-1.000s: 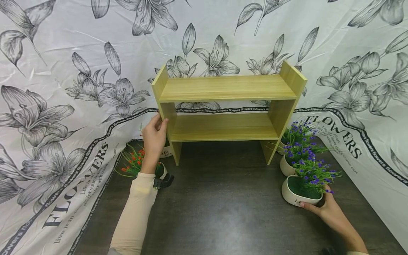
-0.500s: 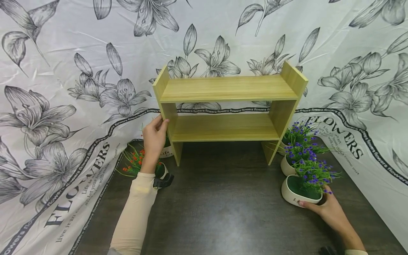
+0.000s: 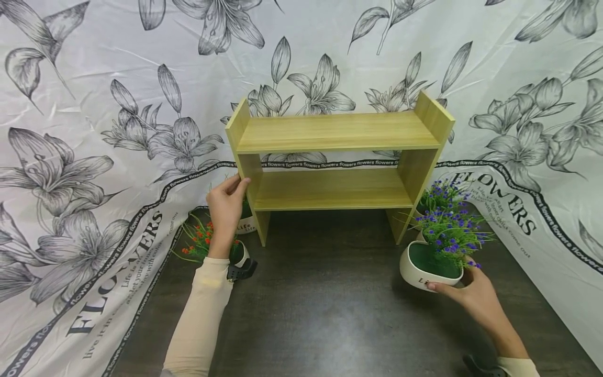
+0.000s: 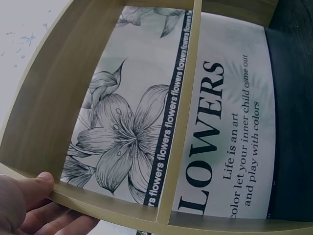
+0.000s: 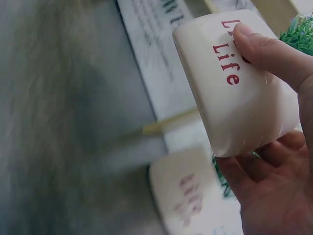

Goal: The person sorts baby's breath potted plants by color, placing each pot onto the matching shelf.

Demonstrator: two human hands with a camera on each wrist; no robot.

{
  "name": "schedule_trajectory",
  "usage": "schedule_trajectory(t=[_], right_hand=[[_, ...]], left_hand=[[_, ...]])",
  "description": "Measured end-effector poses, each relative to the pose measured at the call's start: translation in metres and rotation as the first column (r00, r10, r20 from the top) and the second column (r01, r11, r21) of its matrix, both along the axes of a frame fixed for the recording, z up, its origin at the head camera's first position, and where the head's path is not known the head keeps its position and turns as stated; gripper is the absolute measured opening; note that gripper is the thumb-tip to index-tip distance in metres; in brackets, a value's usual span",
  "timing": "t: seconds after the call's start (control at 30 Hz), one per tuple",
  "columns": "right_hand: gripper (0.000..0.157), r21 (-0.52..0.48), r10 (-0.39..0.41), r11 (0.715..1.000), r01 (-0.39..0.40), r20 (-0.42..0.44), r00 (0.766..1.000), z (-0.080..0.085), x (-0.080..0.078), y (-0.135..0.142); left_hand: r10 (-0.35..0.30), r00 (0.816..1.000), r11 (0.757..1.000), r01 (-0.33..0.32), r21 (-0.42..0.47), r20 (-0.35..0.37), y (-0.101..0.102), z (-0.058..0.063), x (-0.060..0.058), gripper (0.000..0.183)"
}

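Note:
A cream flower pot with purple flowers and green leaves hangs just above the table at the right. My right hand grips it, thumb on the front near the red lettering and fingers behind, as the right wrist view shows. At the left, my left hand pinches the front edge of the left side panel of a two-tier wooden shelf. In the left wrist view the thumb of my left hand lies inside that panel, with the fingers outside.
More purple-flowered pots stand behind the held one; a cream pot shows blurred in the right wrist view. Orange-flowered plants in white pots stand left of the shelf. A floral cloth hangs behind the dark table.
My right hand has lifted the flower pot off the table and moved it slightly left and away from me. The left hand stays on the shelf's side panel.

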State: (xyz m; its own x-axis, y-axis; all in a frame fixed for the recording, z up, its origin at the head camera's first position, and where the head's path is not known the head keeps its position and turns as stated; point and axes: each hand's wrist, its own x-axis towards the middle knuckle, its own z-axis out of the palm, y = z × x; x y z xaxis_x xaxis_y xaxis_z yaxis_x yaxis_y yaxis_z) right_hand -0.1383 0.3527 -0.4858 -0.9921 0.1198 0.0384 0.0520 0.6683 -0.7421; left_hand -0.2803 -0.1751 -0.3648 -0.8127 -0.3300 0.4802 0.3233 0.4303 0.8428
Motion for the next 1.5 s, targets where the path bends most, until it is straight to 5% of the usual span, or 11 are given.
schedule_trajectory(t=[0.17, 0.4, 0.6, 0.83, 1.3, 1.5], right_hand=[[0.098, -0.029, 0.050, 0.998, -0.052, -0.078, 0.996, 0.021, -0.006, -0.024], [0.120, -0.050, 0.124, 0.991, -0.127, -0.060, 0.990, 0.051, -0.022, -0.055], [0.123, -0.058, 0.197, 0.977, -0.204, -0.109, 0.974, 0.074, -0.040, -0.088], [0.088, -0.084, 0.274, 0.951, -0.297, -0.219, 0.937, 0.099, -0.065, -0.125], [0.092, -0.126, 0.347, 0.914, -0.385, -0.248, 0.904, 0.122, -0.107, -0.173], [0.097, -0.202, 0.385, 0.877, -0.437, -0.251, 0.888, 0.126, -0.117, -0.189]], left_hand=[[0.000, 1.000, 1.000, 0.000, 0.010, 0.004, -0.001, -0.002, 0.001, 0.035], [-0.004, 0.998, 1.000, 0.004, 0.000, 0.060, -0.003, -0.006, 0.000, 0.034], [-0.008, 0.997, 1.000, 0.007, 0.014, 0.082, -0.005, -0.007, 0.001, 0.035], [-0.038, 0.995, 0.999, 0.036, 0.025, 0.094, -0.007, -0.009, 0.001, 0.037], [-0.060, 0.992, 0.998, 0.055, 0.041, 0.108, -0.007, -0.010, 0.001, 0.038], [-0.055, 0.993, 0.998, 0.051, 0.044, 0.107, -0.007, -0.009, 0.001, 0.037]])
